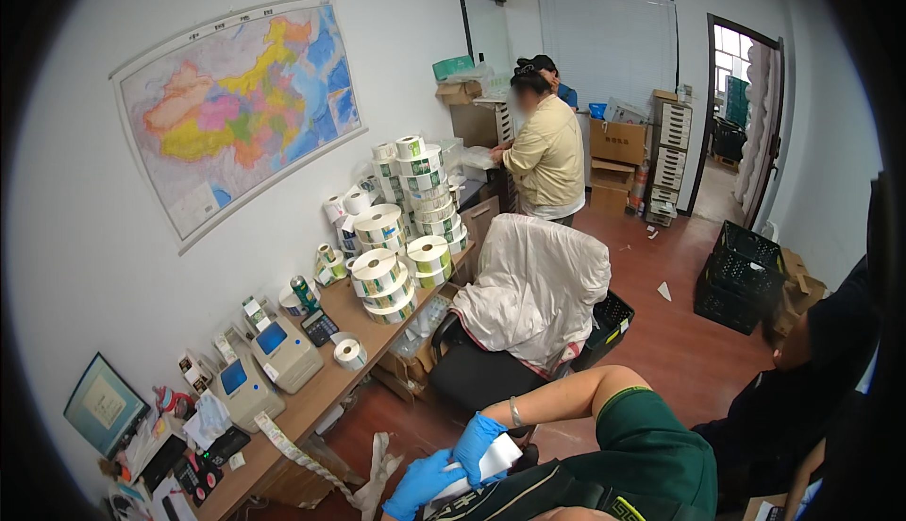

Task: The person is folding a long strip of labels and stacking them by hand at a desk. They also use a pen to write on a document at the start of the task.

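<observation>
Both my hands wear blue gloves and sit low in the picture, in front of my green shirt. My right hand (477, 445) grips the top of a white rolled bundle (498, 455); a thin bracelet circles that wrist. My left hand (420, 488) holds the same bundle from below. What the bundle is made of I cannot tell. A paper strip (302, 460) hangs off the desk corner just to the left of my hands.
A wooden desk (326, 394) along the left wall carries stacked label rolls (406, 228), two label printers (269, 361) and a calculator. A cloth-draped chair (528, 294) stands beside it. A person in yellow (547, 158) works at the back. Black crates (741, 276) and another person (812, 370) are on the right.
</observation>
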A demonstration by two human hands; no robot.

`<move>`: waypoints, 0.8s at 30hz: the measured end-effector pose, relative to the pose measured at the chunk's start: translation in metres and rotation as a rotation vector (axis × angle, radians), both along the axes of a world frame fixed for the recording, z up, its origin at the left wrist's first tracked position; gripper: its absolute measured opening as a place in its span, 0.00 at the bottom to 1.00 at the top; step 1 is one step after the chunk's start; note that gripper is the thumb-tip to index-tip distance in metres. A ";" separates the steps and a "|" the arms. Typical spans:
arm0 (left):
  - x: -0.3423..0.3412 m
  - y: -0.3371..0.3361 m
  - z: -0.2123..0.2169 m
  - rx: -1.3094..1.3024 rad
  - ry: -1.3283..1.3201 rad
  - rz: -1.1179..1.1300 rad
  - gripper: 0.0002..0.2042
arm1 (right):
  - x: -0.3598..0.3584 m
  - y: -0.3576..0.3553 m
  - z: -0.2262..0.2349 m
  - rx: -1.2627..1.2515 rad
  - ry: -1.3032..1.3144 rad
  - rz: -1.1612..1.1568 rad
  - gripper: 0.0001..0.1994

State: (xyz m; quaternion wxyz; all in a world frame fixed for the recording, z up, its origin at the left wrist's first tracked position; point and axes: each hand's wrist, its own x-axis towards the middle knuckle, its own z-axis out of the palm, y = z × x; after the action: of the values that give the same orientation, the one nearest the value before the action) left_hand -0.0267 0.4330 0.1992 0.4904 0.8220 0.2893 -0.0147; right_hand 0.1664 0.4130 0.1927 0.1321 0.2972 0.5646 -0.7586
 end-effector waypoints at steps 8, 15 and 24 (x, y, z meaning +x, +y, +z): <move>-0.035 0.033 0.017 -0.244 -0.126 0.199 0.15 | 0.066 0.043 0.033 0.107 0.373 -0.358 0.19; -0.018 0.004 0.076 -0.226 -0.470 0.476 0.10 | 0.024 0.033 0.007 0.405 0.780 -0.878 0.14; -0.009 0.031 -0.003 0.389 -0.513 0.213 0.17 | -0.040 -0.010 -0.005 0.034 1.322 -1.150 0.36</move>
State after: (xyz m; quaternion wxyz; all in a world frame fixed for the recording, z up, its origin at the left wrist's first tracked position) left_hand -0.0360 0.4639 0.1964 0.3797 0.8422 0.2382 0.2995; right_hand 0.1268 0.4028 0.1878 -0.6298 0.0371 0.2991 -0.7159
